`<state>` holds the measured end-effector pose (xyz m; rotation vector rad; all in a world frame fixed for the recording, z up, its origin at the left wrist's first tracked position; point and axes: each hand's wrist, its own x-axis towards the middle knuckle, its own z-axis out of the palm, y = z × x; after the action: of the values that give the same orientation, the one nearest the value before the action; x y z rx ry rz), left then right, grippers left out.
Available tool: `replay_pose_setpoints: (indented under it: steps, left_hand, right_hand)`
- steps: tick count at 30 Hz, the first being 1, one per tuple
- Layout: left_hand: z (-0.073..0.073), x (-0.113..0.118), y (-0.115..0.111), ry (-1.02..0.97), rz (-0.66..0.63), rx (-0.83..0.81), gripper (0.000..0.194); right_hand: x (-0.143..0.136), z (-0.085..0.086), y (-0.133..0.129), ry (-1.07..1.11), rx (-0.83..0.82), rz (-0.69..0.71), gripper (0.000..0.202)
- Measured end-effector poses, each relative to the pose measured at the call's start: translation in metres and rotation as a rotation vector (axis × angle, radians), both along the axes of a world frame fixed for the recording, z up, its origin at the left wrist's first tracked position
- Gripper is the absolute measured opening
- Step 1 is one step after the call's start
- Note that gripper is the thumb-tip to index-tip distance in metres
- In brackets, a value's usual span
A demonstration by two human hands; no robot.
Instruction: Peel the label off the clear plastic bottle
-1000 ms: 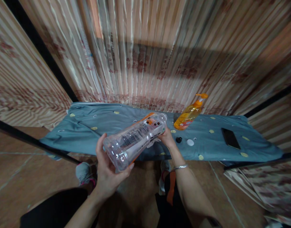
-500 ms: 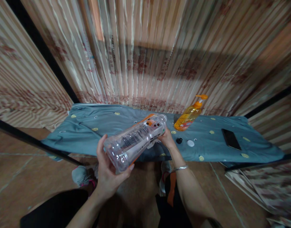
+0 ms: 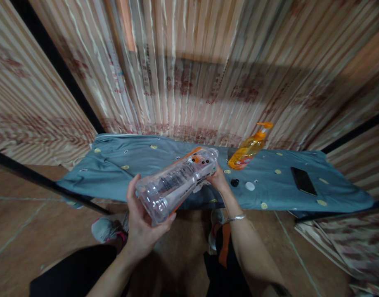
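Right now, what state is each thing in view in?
Clear bottle: held tilted above the table edge, looks empty.
Left hand: grips its base.
Right hand: at its top end.
Orange pump bottle: upright on the blue cloth, part full.
Phone: flat, screen dark.
White cap: lying loose.

Pump bottle (image 3: 249, 148) stands on the table (image 3: 121, 159), phone (image 3: 303, 180) lying to its right.

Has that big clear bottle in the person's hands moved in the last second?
No. The clear bottle keeps its tilt and its place before the blue cloth; only the camera drifts.
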<state>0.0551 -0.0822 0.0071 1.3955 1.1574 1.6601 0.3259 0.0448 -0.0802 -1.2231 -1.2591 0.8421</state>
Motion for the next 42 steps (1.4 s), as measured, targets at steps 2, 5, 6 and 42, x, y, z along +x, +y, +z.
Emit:
replay_pose_setpoints:
  steps: [2, 5, 6, 42]
  left_hand:
    - [0.005, 0.002, -0.002, -0.026, -0.018, -0.036, 0.107]
    - [0.012, 0.005, -0.006, -0.064, -0.021, -0.087, 0.106]
    - [0.014, 0.006, -0.007, -0.07, -0.019, -0.099, 0.107]
    - [-0.001, 0.002, -0.004, -0.017, -0.03, 0.008, 0.105]
  right_hand:
    - [0.0, 0.0, 0.0, -0.003, 0.009, -0.002, 0.083]
    - [-0.002, -0.002, 0.001, 0.003, 0.015, 0.013, 0.088]
    - [-0.003, -0.002, 0.001, 0.01, 0.016, 0.019, 0.089]
    - [-0.002, 0.001, 0.0, -0.014, 0.023, -0.034, 0.07]
